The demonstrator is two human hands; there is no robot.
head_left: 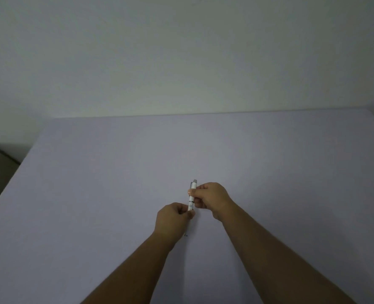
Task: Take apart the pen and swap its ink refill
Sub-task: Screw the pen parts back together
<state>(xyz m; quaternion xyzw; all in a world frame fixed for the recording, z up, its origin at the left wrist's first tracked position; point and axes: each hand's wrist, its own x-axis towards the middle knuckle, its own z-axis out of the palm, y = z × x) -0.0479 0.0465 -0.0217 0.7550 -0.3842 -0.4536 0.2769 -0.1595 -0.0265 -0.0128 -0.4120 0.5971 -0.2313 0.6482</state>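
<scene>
- I am looking down over both forearms; the pen (192,197) is being held just above the pale counter (94,183), a little below the middle of the view, its clicker end pointing toward 12 o'clock.
- The right hand (210,199) is closing its fingers and thumb around the upper barrel, near the clip, coming in from 3 o'clock. I am reading this as the anchoring grip, so the top half stays put.
- The left hand (174,218) is pinching the lower section from 8 o'clock, just under the dark ring that marks the joint. Gripping either side of that ring suits twisting the halves against each other.
- I am judging the step as unscrewing or rejoining the barrel; I cannot tell which, since the joint looks closed.
- A small dark object (186,235) is lying on the counter at 6 o'clock from the pen, beside the left wrist. It is too small to identify; possibly a refill tip.
- Holding low over the counter is making sense: a spring or refill dropping out would land close by rather than roll away.
</scene>
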